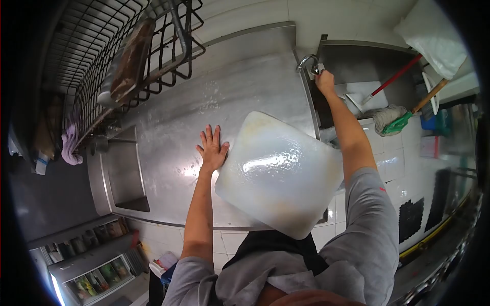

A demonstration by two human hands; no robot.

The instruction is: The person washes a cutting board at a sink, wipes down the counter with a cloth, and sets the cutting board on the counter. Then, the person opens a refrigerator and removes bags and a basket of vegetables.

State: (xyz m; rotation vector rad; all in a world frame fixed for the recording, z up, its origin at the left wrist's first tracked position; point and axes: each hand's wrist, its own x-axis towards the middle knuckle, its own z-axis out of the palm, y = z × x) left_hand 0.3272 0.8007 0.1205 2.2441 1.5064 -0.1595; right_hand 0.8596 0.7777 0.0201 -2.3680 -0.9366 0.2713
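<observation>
A large white cutting board, wet and shiny with yellowish stains, lies askew on the steel counter and reaches past its front edge. My left hand rests flat on the counter with fingers spread, just left of the board. Beyond the counter's right end, my right hand is closed at the chrome faucet, on what looks like its tap handle. The fingers cover most of that handle. Water drops are scattered over the steel.
A sink basin is set into the counter's left end. Overhead on the left hangs a black wire rack. To the right are a mop, a red-handled tool and a white bag. A glass-fronted cooler stands lower left.
</observation>
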